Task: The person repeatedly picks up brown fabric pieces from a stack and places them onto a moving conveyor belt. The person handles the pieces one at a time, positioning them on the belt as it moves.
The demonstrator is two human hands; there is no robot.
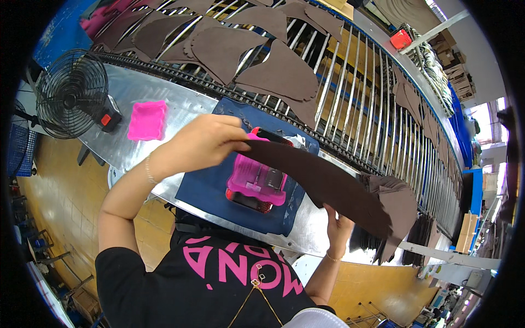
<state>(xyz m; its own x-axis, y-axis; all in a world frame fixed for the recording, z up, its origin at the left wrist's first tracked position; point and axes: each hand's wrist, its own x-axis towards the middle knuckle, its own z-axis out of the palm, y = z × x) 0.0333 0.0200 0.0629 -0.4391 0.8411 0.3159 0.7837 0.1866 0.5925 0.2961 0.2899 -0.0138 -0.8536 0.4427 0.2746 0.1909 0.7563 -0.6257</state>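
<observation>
A long, curved dark-brown sheet piece (322, 177), like a cut shoe part in leather or suede, is held up between both hands. My left hand (205, 139) pinches its narrow left end between thumb and fingers. At its lower edge toward the right, my right hand (337, 224) grips it, with some fingers hidden behind it. Below and behind the piece, a pink plastic holder (247, 177) with a metallic part in it sits over a red-and-black object (244, 201). Both rest on a dark blue mat (202, 188); the held piece overlaps part of this view.
Beyond the metal table (180, 90) runs a roller conveyor (339, 93) carrying several brown cut pieces (219, 49). A stack of brown pieces (396, 191) lies right of my right hand. On the left are a pink scalloped tray (147, 120) and a black fan (71, 98).
</observation>
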